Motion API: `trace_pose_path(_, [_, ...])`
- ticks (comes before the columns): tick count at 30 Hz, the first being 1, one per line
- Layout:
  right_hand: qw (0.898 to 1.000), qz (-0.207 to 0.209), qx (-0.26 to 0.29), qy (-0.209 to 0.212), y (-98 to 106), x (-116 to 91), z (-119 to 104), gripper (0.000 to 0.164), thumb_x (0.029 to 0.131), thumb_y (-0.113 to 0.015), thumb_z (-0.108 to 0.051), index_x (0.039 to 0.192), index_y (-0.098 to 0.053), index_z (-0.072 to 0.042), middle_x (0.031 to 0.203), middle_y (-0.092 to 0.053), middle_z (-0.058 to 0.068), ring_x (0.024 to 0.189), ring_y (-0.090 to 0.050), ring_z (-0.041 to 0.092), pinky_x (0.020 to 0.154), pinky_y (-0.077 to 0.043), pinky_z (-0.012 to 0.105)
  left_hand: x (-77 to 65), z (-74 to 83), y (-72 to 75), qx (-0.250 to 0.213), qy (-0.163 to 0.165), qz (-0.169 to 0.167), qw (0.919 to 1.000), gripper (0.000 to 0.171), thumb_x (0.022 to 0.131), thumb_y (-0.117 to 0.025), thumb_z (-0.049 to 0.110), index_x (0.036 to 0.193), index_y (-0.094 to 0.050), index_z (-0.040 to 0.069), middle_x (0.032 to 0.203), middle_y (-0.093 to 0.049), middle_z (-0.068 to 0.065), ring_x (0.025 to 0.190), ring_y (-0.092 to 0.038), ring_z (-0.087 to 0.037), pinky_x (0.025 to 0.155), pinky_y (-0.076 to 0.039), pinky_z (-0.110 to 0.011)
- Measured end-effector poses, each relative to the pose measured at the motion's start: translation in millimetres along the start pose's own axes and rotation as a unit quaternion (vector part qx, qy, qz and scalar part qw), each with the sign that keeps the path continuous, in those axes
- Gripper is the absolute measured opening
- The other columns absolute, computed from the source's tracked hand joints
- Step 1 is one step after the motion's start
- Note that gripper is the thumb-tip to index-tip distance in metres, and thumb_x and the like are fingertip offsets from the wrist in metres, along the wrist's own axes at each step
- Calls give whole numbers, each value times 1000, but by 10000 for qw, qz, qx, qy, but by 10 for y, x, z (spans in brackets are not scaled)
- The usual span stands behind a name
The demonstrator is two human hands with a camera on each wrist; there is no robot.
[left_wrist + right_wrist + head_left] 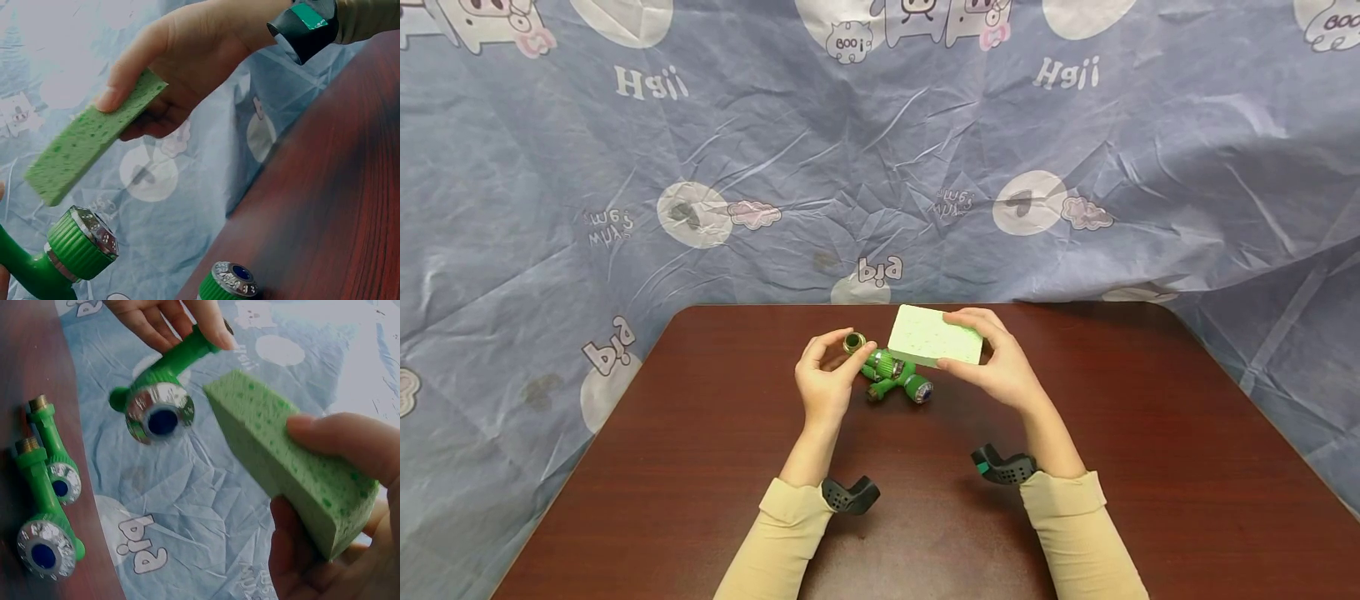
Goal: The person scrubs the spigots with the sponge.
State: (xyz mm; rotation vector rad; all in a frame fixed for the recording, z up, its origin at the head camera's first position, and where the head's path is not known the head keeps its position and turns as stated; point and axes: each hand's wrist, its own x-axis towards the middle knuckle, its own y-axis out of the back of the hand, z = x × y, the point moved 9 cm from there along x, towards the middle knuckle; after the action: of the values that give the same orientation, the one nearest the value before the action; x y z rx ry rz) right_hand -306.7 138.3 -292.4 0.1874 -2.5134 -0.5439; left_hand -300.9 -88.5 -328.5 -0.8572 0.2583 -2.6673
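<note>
My left hand [826, 385] pinches a green angle valve [164, 403] by its pipe end, raised above the table. The valve's ribbed green knob [78, 247] has a silver face with a dark blue centre, turned toward the right. In my right hand [1003, 367] is a pale green speckled sponge [931, 335], a rectangular block gripped at one end between thumb and fingers. Its free end points at the valve, with a small gap between them in the right wrist view. The valve's far end is partly covered by the left fingers.
Two more green valves, one [44, 540] nearer and one [57, 478] behind it, lie on the dark red-brown table [737, 467] below the hands. A blue-grey printed cloth [850, 150] hangs behind the table's back edge. Both wrists wear black bands.
</note>
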Motion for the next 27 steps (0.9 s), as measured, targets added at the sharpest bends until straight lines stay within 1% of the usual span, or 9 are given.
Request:
trace_pose_path(5, [9993, -282, 24, 255, -149, 6, -31, 53, 69, -79, 4, 118, -59, 5, 122, -49, 19, 114, -44, 27, 90, -36, 24, -16, 3, -56, -44, 171, -208, 9996, 31, 70, -77, -10, 98, -65, -13, 91, -60, -23, 74, -65, -21, 73, -57, -40])
trace_pose_path(7, [9992, -281, -53, 296, -185, 7, -42, 53, 70, -80, 3, 118, -59, 5, 122, -49, 20, 114, -44, 28, 92, -36, 29, -26, 13, -76, -7, 208, -275, 9994, 31, 70, -76, -11, 98, -64, -14, 93, -60, -23, 75, -65, -24, 73, -57, -41])
trace_pose_path(10, [9995, -128, -180, 231, -185, 8, -50, 54, 70, -80, 2, 120, -59, 5, 122, -49, 21, 115, -44, 29, 93, -35, 33, -39, 33, -94, 83, 181, -312, 9993, 32, 69, -77, -11, 97, -64, -14, 93, -61, -25, 77, -64, -30, 74, -57, -43])
trace_pose_path(12, [9997, 43, -184, 133, -152, 10, -44, 54, 71, -79, 2, 120, -58, 6, 122, -48, 21, 113, -44, 30, 89, -37, 29, -42, 43, -100, 123, 151, -319, 9993, 32, 68, -78, -10, 96, -63, -15, 93, -61, -26, 78, -64, -32, 75, -56, -46])
trace_pose_path(15, [9995, 282, -135, 17, -80, 11, -22, 54, 71, -79, 3, 121, -58, 6, 123, -47, 21, 111, -45, 29, 81, -39, 20, -40, 47, -99, 138, 168, -293, 9993, 31, 69, -78, -9, 95, -64, -14, 90, -61, -26, 75, -65, -30, 73, -56, -48])
trace_pose_path(17, [9993, 361, -24, -5, -39, 10, -5, 54, 71, -78, 4, 121, -58, 6, 124, -46, 21, 111, -44, 29, 77, -39, 16, -35, 39, -89, 118, 225, -261, 9993, 31, 69, -78, -8, 95, -64, -14, 89, -63, -27, 74, -66, -26, 72, -57, -45])
trace_pose_path(21, [9994, 300, 173, 90, -4, 5, 7, 54, 71, -77, 6, 122, -57, 6, 125, -46, 20, 110, -45, 25, 77, -41, 15, -22, 16, -62, 56, 385, -175, 9991, 31, 68, -79, -8, 95, -64, -14, 86, -65, -26, 68, -66, -19, 65, -57, -28])
trace_pose_path(24, [9989, 197, 376, 211, -10, 7, 1, 54, 71, -76, 9, 122, -57, 7, 124, -46, 20, 107, -46, 22, 74, -43, 14, -21, 5, -48, 64, 454, -122, 9989, 32, 67, -81, -7, 94, -65, -14, 81, -65, -21, 62, -63, -14, 57, -52, -17])
trace_pose_path(27, [9978, 91, 580, 315, -42, 13, -2, 54, 70, -75, 11, 121, -56, 9, 124, -46, 21, 103, -47, 19, 71, -46, 13, -29, 0, -52, 28, 471, -138, 9988, 31, 67, -81, -5, 93, -65, -13, 76, -65, -15, 55, -58, -8, 48, -45, -13])
